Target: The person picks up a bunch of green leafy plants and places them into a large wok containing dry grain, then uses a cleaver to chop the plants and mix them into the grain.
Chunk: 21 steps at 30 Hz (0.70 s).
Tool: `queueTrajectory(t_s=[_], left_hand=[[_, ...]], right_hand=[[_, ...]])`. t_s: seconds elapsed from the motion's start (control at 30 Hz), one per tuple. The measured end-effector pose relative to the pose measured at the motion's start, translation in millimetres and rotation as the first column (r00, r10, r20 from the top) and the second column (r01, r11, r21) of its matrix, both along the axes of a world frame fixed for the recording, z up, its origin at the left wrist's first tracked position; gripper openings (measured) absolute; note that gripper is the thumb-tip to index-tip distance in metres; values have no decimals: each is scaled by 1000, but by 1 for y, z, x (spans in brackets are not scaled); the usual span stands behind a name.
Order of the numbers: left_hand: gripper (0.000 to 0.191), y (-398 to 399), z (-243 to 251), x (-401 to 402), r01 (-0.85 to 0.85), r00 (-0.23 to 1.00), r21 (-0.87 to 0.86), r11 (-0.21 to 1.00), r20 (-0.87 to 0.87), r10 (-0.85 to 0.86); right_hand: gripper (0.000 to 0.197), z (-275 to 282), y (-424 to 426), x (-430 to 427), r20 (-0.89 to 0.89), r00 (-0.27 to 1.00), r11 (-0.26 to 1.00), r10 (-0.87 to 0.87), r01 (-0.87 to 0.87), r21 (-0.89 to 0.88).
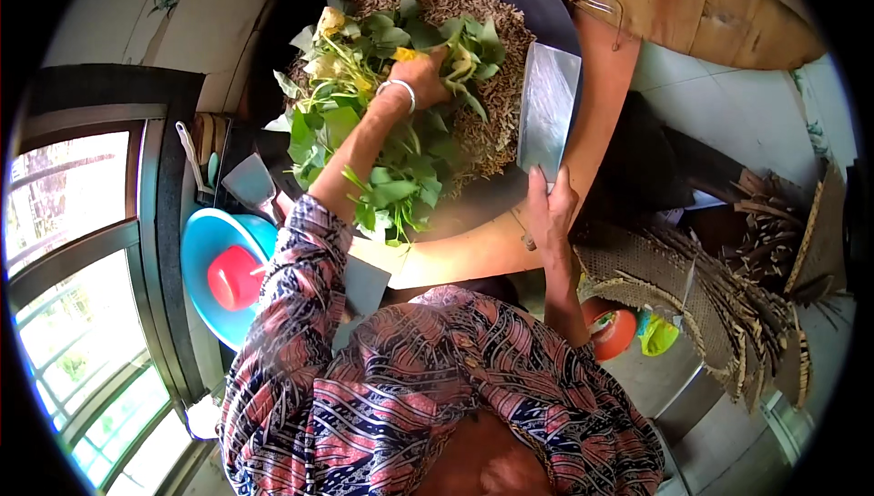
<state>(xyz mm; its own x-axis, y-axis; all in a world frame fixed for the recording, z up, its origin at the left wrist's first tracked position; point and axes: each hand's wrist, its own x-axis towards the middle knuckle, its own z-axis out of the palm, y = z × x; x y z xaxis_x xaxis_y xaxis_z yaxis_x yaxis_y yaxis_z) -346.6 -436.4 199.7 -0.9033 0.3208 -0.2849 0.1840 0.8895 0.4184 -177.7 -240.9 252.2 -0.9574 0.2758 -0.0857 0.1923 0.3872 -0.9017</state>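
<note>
My left hand (418,80), with a white bangle at its wrist, is closed around part of a heap of leafy green vines (389,185) with yellowed leaves among them. The vines lie on a bed of brown chopped plant matter (502,106) inside a big dark wok (471,202). Its fingertips are hidden among the leaves. My right hand (550,205) grips the handle end of a broad, flat metal blade (548,106), a turner or a cleaver; I cannot tell which. The blade points away from me, over the wok's right rim.
An orange-tan stove ledge (471,257) curves around the wok. At left are a blue basin (205,291) with a red bowl (232,277) and a metal turner (250,180). A wooden lid (669,4) is at upper right; a woven basket of sticks (689,291) stands at right.
</note>
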Motion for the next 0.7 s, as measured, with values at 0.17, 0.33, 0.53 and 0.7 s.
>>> queueTrajectory(t_s=[0.17, 0.33, 0.53, 0.7], left_hand=[[40, 27, -54, 21, 188, 975, -262, 947, -67, -212], [39, 24, -58, 23, 174, 979, -227, 958, -65, -193], [36, 28, -56, 16, 130, 991, -171, 977, 30, -127], [31, 28, -54, 27, 135, 988, -201, 970, -53, -148]], right_hand=[[20, -4, -9, -17, 28, 983, 852, 182, -172, 494], [15, -14, -30, -41, 220, 939, 769, 266, -344, 538], [15, -32, -40, -79, 472, 835, 654, 283, -528, 542], [14, -39, -41, -83, 508, 822, 651, 257, -536, 538]])
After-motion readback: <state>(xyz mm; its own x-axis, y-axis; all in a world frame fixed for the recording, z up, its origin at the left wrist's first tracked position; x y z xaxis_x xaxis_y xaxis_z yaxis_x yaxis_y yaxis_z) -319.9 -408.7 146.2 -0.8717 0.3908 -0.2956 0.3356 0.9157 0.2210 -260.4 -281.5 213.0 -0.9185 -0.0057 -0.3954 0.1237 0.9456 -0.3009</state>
